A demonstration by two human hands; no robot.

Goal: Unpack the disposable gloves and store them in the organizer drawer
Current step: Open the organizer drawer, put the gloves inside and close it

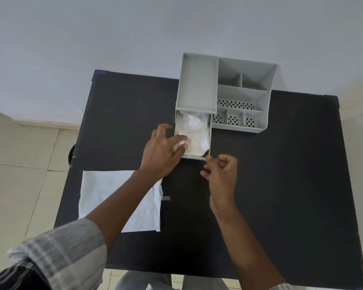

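Note:
A grey plastic organizer (197, 88) stands at the far middle of the black table (281, 185). Its lower drawer (194, 156) is pulled out toward me and holds a heap of clear white disposable gloves (197, 132). My left hand (161, 149) rests at the drawer's left front corner, thumb and fingers pressing on the gloves' near-left edge. My right hand (220, 172) hovers just in front of the drawer's right front corner, fingers curled with nothing visible in them. An empty white plastic package (117, 197) lies flat on the table's near left, partly under my left forearm.
The organizer's right part (241, 101) has several open compartments with perforated bottoms. A small grey strip (166, 198) lies by the package's right edge. The table's left edge borders a tiled floor with a dark round object (71, 153) below.

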